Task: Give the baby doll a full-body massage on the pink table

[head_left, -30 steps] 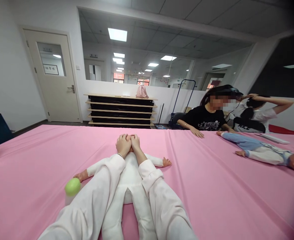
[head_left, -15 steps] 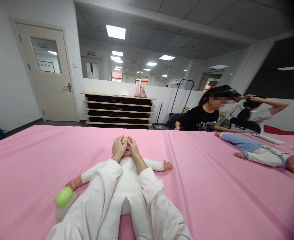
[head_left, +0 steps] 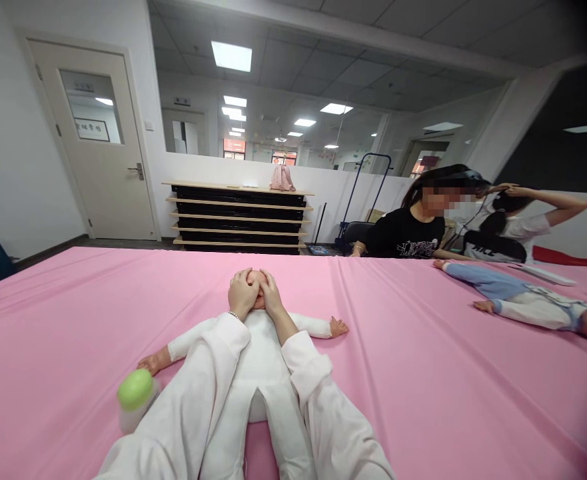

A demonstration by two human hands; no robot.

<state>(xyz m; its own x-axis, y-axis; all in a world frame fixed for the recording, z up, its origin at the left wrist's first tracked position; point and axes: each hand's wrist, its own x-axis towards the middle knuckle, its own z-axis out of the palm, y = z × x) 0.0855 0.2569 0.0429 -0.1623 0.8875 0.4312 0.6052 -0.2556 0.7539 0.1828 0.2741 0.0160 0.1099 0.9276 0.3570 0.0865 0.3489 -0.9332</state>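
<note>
A baby doll point(head_left: 262, 357) in a white suit lies on its back on the pink cloth point(head_left: 423, 400), its arms spread and its legs towards me. My left hand point(head_left: 243, 295) is cupped round one side of its head, fingers curved over the top. Round the other side curls my right hand point(head_left: 272, 295), with both thumbs close together over the doll's face, which is mostly hidden. By the doll's hand on the left stands a container with a green cap point(head_left: 136, 389), partly covered by my left sleeve.
A second doll point(head_left: 518, 297) in blue and white lies at the right on the cloth. Behind the table's far edge sits a person in a black shirt point(head_left: 406, 233), with another person point(head_left: 528, 223) beyond. Stacked boards point(head_left: 238, 217) bearing a pink backpack point(head_left: 282, 178) stand by the wall.
The view has shifted slightly, so the whole scene sits a little differently. Both hands stay on the doll's head, with only a slight change in the fingers.
</note>
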